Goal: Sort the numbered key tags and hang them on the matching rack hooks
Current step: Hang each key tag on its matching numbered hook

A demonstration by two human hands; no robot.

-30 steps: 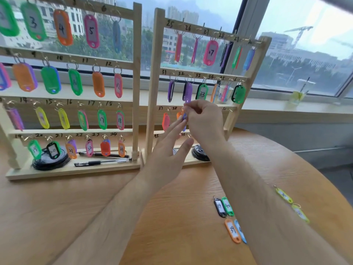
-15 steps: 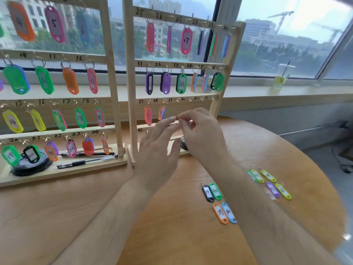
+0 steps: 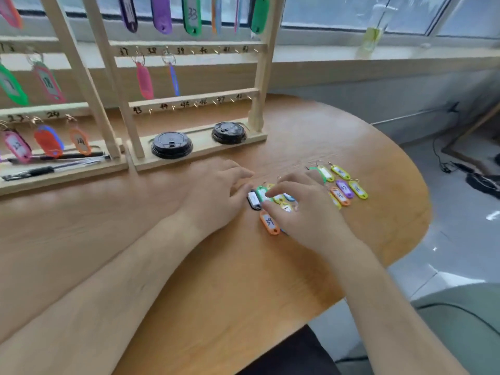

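Observation:
Both hands are low over the wooden table (image 3: 205, 280), among loose key tags. My left hand (image 3: 216, 190) lies flat with relaxed fingers, its tips beside a black tag (image 3: 253, 200). My right hand (image 3: 305, 212) hovers with spread, slightly bent fingers over a green tag (image 3: 261, 192) and yellow ones; it covers part of them. An orange tag marked 39 (image 3: 269, 222) lies just under its thumb. The right rack (image 3: 259, 77) carries a pink tag (image 3: 144, 79) on hook 37 and a blue tag (image 3: 174, 79) on 38; hooks 39 to 48 are bare.
More yellow, purple and orange tags (image 3: 345, 185) lie to the right, near the table's round edge. Two black cup lids (image 3: 171, 144) (image 3: 228, 132) sit on the right rack's base. The left rack (image 3: 81, 77) holds several tags, with pens (image 3: 54, 163) on its base. A drink cup (image 3: 373, 36) stands on the sill.
Both hands left the rack's 37–42 rail and came down to the loose tags on the table. A blue tag now hangs on hook 38. The view tilted down and right.

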